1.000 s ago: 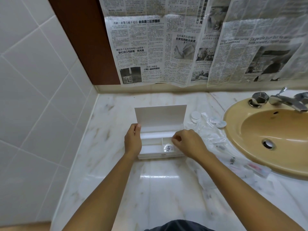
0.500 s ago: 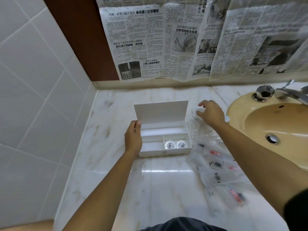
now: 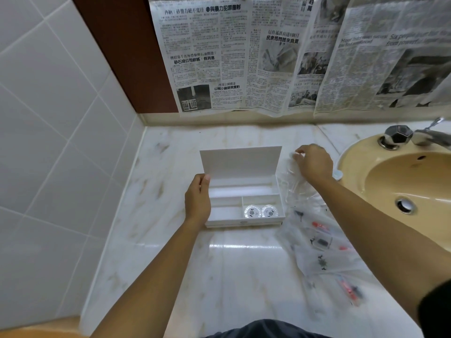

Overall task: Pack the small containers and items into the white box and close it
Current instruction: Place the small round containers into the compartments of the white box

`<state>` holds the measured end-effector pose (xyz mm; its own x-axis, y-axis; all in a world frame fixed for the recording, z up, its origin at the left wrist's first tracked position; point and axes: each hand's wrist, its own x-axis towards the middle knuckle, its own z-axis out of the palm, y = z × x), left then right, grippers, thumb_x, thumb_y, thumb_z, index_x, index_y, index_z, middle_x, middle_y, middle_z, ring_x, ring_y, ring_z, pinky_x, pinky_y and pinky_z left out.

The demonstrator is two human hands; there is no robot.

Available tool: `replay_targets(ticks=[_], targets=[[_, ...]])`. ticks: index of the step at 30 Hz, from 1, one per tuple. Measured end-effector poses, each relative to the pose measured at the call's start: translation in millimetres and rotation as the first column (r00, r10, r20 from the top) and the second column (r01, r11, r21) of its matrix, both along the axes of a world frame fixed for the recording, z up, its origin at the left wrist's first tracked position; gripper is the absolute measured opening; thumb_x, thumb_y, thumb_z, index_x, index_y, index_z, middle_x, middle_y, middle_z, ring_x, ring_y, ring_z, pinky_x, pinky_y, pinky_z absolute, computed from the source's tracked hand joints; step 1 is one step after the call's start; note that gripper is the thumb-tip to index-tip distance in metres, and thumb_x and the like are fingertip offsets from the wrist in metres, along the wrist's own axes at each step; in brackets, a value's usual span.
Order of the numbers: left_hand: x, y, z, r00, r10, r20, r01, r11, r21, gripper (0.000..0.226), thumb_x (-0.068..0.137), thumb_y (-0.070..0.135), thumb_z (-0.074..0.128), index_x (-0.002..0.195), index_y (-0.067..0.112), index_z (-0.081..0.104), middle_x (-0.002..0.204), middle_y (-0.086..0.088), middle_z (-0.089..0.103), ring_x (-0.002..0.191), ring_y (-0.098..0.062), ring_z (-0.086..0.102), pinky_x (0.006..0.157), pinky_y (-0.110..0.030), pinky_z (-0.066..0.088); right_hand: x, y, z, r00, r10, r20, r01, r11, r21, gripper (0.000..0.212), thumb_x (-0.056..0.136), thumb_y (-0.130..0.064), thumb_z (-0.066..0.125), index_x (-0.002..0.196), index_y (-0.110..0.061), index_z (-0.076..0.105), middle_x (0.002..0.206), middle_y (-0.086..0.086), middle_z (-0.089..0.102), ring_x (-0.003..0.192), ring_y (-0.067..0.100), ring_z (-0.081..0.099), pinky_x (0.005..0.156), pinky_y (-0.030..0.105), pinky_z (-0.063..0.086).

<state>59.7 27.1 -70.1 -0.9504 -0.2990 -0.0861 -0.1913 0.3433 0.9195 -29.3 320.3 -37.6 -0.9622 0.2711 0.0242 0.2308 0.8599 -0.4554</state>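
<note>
White box (image 3: 244, 189) was kept gripped by the left hand (image 3: 197, 203); the right hand (image 3: 314, 164), fingers spread earlier, was closed on a small container (image 3: 296, 156).

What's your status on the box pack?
Left hand grips white box, lid open. Right hand pinches small white item beside it. Two round containers in front-right compartment. Packets loose on counter, none blocking box.
</note>
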Motion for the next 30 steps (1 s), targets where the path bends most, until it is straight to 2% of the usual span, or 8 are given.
replay_targets(ticks=[3, 8, 11, 14, 17, 19, 23, 30], targets=[[0, 0, 1, 1.0, -0.002, 0.005, 0.002, 1.0, -0.002, 0.028, 0.105, 0.04, 0.038, 0.1, 0.022, 0.058, 0.086, 0.006, 0.06, 0.075, -0.008, 0.05, 0.07, -0.022, 0.041, 15, 6, 12, 0.992, -0.072, -0.107, 0.042, 0.964, -0.264, 0.023, 0.092, -0.031, 0.064, 0.1, -0.013, 0.075, 0.105, 0.006, 0.069, 0.092, 0.021, 0.064, 0.075, 0.027, 0.04], [0, 0, 1, 1.0, -0.003, 0.004, 0.004, 1.0, -0.006, 0.03, 0.105, 0.041, 0.037, 0.101, 0.021, 0.059, 0.09, -0.001, 0.063, 0.075, -0.011, 0.05, 0.071, -0.026, 0.043, 66, 5, 36, 0.988, -0.147, -0.047, 0.083, 0.76, -0.644, 0.013, 0.086, -0.025, 0.073, 0.097, -0.018, 0.075, 0.084, -0.004, 0.073, 0.075, 0.0, 0.064, 0.074, 0.021, 0.049], [0, 1, 2, 1.0, -0.001, 0.007, 0.001, 1.0, -0.006, 0.029, 0.105, 0.041, 0.037, 0.1, 0.021, 0.058, 0.084, 0.003, 0.059, 0.071, -0.009, 0.047, 0.068, -0.025, 0.041, 95, -3, 43, 0.996, -0.085, 0.002, 0.061, 0.694, -0.718, 0.016, 0.083, -0.022, 0.077, 0.097, -0.019, 0.073, 0.075, -0.002, 0.071, 0.055, -0.009, 0.058, 0.062, 0.016, 0.043], [0, 1, 3, 1.0, 0.001, 0.007, -0.001, 1.0, -0.003, 0.03, 0.105, 0.041, 0.037, 0.099, 0.02, 0.058, 0.082, 0.005, 0.057, 0.07, -0.009, 0.046, 0.067, -0.024, 0.04, 112, -17, 42, 0.999, -0.023, 0.023, 0.032, 0.708, -0.706, 0.016, 0.075, -0.023, 0.083, 0.088, -0.02, 0.074, 0.067, 0.008, 0.07, 0.064, 0.001, 0.063, 0.073, 0.025, 0.049], [1, 1, 4, 1.0, 0.004, -0.003, -0.004, 1.0, -0.014, 0.03, 0.106, 0.04, 0.038, 0.096, 0.018, 0.057, 0.078, 0.004, 0.052, 0.067, -0.01, 0.042, 0.064, -0.025, 0.037, 119, -35, 35, 0.998, 0.057, 0.01, -0.037, 0.756, -0.654, 0.014, 0.07, -0.019, 0.086, 0.078, -0.018, 0.075, 0.069, 0.008, 0.073, 0.071, 0.016, 0.07, 0.074, 0.027, 0.053], [1, 2, 5, 1.0, 0.003, -0.002, -0.003, 1.0, -0.018, 0.031, 0.106, 0.039, 0.038, 0.095, 0.017, 0.056, 0.077, 0.003, 0.051, 0.067, -0.01, 0.041, 0.063, -0.024, 0.037, 120, -50, 32, 0.993, 0.12, -0.01, -0.104, 0.813, -0.573, 0.013, 0.07, -0.019, 0.086, 0.078, -0.017, 0.076, 0.069, -0.002, 0.074, 0.069, 0.009, 0.069, 0.069, 0.02, 0.053], [2, 2, 5, 1.0, -0.001, 0.003, 0.001, 1.0, -0.007, 0.031, 0.106, 0.039, 0.038, 0.098, 0.017, 0.058, 0.087, -0.005, 0.059, 0.073, -0.011, 0.046, 0.066, -0.021, 0.039, 122, -75, 20, 0.963, 0.267, 0.038, -0.245, 0.926, -0.288, 0.007, 0.078, -0.025, 0.079, 0.084, -0.023, 0.077, 0.075, -0.009, 0.074, 0.076, 0.006, 0.067, 0.073, 0.027, 0.053], [1, 1, 5, 1.0, 0.002, 0.007, -0.001, 1.0, -0.031, 0.029, 0.105, 0.041, 0.037, 0.098, 0.02, 0.057, 0.083, 0.0, 0.057, 0.071, -0.012, 0.045, 0.065, -0.023, 0.039, 119, -90, 16, 0.926, 0.35, 0.143, -0.371, 0.913, 0.17, 0.011, 0.086, -0.025, 0.063, 0.087, -0.026, 0.074, 0.082, -0.003, 0.073, 0.086, 0.023, 0.063, 0.08, 0.033, 0.036]])
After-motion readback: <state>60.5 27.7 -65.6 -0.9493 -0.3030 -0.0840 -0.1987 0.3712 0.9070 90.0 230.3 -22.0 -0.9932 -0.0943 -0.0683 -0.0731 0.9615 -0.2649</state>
